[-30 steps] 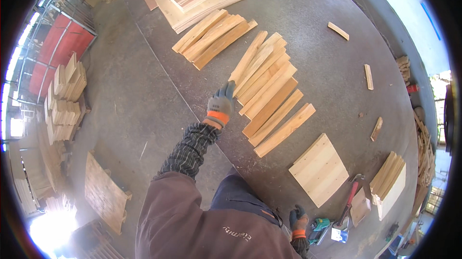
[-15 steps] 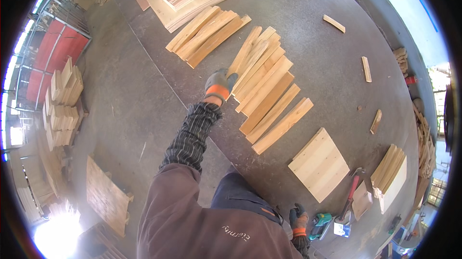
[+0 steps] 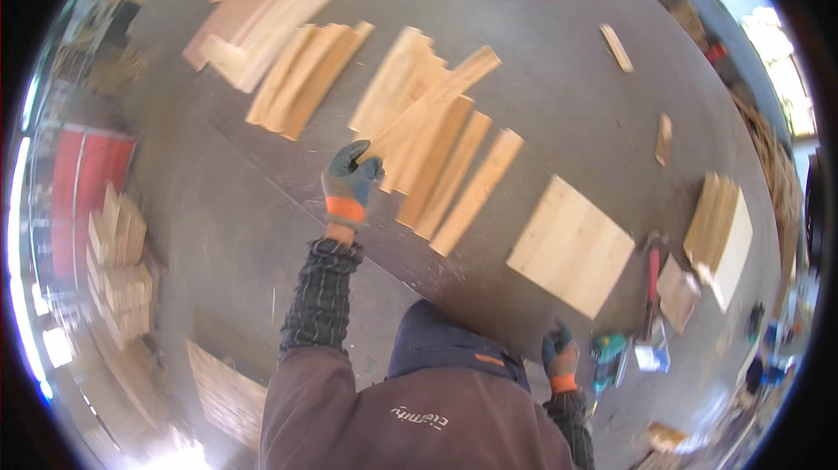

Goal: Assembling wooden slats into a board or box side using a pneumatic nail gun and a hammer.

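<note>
My left hand (image 3: pixel 351 175), in a grey-blue glove with an orange cuff, is closed on the near end of a wooden slat (image 3: pixel 445 95). The slat lies diagonally across, or just above, a row of similar wooden slats (image 3: pixel 478 192) on the dark tabletop; whether it touches them I cannot tell. My right hand (image 3: pixel 560 356), gloved alike, is low on the right with its fingers apart and nothing visible in it. Beside it sits a green power tool (image 3: pixel 609 356). A square pale wooden panel (image 3: pixel 572 247) lies between the row and my right hand.
Left of the row are another group of slats (image 3: pixel 307 82) and a stack of thin boards (image 3: pixel 271 12). A red-handled hammer (image 3: pixel 652 282) and bundled strips (image 3: pixel 714 217) lie at right. Loose offcuts (image 3: pixel 616 48) are scattered beyond. Piled wood (image 3: pixel 127 260) stands at far left.
My left hand has drawn the slat out of the row and turned it across the others. The view has swung, and my right hand appears higher in it.
</note>
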The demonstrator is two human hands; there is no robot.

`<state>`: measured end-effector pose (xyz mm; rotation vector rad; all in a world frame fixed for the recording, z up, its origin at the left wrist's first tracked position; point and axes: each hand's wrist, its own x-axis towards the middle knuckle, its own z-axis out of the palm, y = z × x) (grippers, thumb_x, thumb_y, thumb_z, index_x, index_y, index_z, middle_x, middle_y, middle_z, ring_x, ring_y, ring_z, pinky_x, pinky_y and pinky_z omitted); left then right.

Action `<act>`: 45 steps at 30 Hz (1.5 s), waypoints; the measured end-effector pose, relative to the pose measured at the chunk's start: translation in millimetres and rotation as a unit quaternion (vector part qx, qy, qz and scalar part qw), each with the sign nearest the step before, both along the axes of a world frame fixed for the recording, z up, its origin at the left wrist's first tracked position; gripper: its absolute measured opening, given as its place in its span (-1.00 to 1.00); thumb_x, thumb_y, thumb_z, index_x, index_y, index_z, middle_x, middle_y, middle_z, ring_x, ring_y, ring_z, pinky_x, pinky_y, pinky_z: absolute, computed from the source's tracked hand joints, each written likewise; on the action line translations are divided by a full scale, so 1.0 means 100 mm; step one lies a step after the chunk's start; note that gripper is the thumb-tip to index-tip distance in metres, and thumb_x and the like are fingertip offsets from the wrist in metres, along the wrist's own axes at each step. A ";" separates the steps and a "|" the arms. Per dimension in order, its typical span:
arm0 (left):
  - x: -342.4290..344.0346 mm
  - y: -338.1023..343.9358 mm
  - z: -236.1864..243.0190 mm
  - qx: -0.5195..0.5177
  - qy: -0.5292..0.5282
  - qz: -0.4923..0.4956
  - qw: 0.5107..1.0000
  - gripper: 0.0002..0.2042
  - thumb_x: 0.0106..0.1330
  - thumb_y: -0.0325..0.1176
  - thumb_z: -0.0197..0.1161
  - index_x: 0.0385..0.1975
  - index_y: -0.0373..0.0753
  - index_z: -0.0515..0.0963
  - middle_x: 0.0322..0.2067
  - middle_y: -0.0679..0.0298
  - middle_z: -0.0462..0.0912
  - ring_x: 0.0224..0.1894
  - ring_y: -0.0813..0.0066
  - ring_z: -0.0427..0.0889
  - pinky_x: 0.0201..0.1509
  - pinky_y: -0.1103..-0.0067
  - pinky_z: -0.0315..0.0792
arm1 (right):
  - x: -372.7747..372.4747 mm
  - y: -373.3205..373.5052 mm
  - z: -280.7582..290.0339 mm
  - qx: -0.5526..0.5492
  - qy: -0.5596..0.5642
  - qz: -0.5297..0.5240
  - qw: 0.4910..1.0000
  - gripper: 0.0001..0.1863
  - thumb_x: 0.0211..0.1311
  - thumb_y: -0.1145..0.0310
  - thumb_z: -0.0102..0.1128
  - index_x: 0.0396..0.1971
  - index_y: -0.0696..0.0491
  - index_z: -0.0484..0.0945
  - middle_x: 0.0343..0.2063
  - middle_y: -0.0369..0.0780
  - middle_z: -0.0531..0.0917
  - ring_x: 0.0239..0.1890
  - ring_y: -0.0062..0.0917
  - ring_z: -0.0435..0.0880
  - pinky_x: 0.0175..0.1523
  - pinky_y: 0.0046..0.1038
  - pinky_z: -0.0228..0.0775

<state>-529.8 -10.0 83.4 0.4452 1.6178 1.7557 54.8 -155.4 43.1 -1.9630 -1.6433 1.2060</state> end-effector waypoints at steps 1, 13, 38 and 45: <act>0.19 -0.10 0.02 -0.011 -0.014 -0.021 1.000 -0.66 0.27 -0.68 0.38 0.07 -0.48 0.64 -0.22 0.10 0.78 -0.29 0.42 0.76 -0.16 0.54 0.66 | -0.06 0.08 0.09 0.036 -0.009 -0.006 0.999 -0.42 0.33 0.45 0.32 0.36 0.05 0.51 -0.20 -0.27 0.73 -0.25 -0.62 0.67 -0.12 -0.50 0.58; 2.15 -0.60 -0.53 -0.239 -0.032 -0.439 0.866 -0.66 0.20 -0.64 0.44 0.00 -0.41 0.68 -0.27 0.18 0.79 -0.34 0.51 0.73 -0.22 0.58 0.64 | 0.30 0.37 0.05 0.091 -0.037 -0.139 0.985 -0.19 0.12 0.50 0.46 0.44 0.07 0.39 0.10 -0.07 0.65 0.00 -0.35 0.71 0.08 -0.31 0.64; 2.89 -0.51 -0.73 -0.168 0.409 -0.377 0.814 -0.54 0.18 -0.40 0.52 0.11 -0.28 0.67 -0.10 -0.07 0.74 -0.06 -0.03 0.75 0.04 0.22 0.61 | 0.88 0.49 -0.53 0.129 -0.191 -0.028 0.973 -0.38 0.36 0.11 0.32 0.35 0.05 0.50 0.05 0.04 0.71 0.10 0.01 0.67 0.24 -0.08 0.51; 2.87 -0.50 -0.74 -0.133 0.468 -0.340 0.805 -0.66 0.29 -0.33 0.46 0.04 -0.29 0.71 -0.10 -0.09 0.76 -0.15 -0.09 0.76 -0.05 0.24 0.63 | 0.86 0.71 -0.50 0.058 -0.281 0.029 0.957 -0.57 0.43 0.04 0.15 0.04 0.07 0.66 -0.09 0.01 0.76 -0.02 -0.04 0.74 0.11 -0.07 0.57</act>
